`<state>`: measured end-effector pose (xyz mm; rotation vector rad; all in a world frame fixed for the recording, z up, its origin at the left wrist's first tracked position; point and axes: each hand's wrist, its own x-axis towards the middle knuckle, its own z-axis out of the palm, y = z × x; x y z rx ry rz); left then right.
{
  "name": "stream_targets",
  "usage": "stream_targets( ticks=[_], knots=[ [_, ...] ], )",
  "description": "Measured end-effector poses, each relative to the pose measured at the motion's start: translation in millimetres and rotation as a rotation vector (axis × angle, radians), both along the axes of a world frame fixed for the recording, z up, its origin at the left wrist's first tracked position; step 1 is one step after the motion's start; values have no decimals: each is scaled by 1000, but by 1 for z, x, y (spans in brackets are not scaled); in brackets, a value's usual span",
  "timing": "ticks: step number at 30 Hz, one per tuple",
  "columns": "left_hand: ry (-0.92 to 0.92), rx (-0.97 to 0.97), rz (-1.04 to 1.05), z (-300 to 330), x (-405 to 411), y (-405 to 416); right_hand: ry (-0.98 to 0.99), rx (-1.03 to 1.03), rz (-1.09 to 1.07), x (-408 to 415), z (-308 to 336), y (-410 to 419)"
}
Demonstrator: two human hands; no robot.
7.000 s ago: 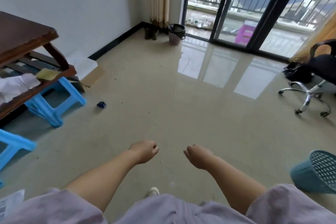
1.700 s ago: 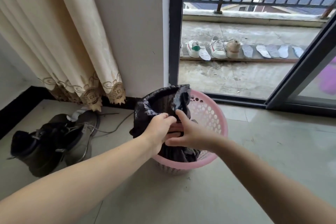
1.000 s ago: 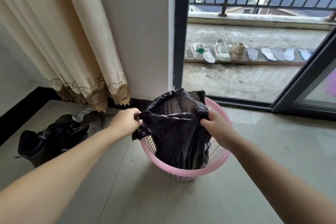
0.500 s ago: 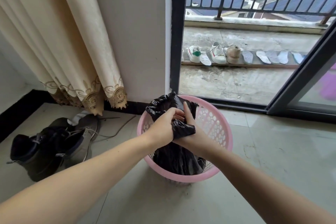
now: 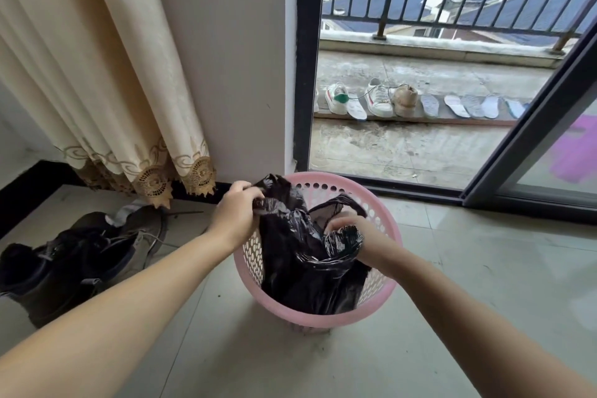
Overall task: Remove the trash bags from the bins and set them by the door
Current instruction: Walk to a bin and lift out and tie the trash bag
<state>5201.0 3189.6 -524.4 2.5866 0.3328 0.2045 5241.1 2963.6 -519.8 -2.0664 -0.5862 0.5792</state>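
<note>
While the black trash bag (image 5: 303, 268) sits inside the pink bin (image 5: 382, 292), left hand (image 5: 237, 215) grasps its bunched edge at the bin's left rim, right hand (image 5: 358, 237) clutches another fold above the bin's centre; dark boots (image 5: 64, 263) left of bin

Glossy crinkled plastic bag (image 5: 303, 255), perforated pink plastic bin (image 5: 384, 287), polished floor tiles (image 5: 484, 268)

Glossy tiled floor (image 5: 484, 268) carries a pink bin (image 5: 323, 317) (perforated) and dark boots (image 5: 64, 268).
</note>
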Motion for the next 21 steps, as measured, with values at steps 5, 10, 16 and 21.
stream_targets(
  ticks=[5, 10, 16, 21],
  knots=[
    [-26, -578, -64, 20, -2, -37, -120, 129, -37, 0, -10, 8],
    [146, -692, -260, 23, -18, -66, 3, 129, 137, -5, -22, 30],
    [-2, -405, -129, 10, -8, -34, -168, -197, 10, 7, -33, 26],
    [298, -424, 326, -24, -12, 10, -3, -9, -141, 13, -23, 20]
  ],
)
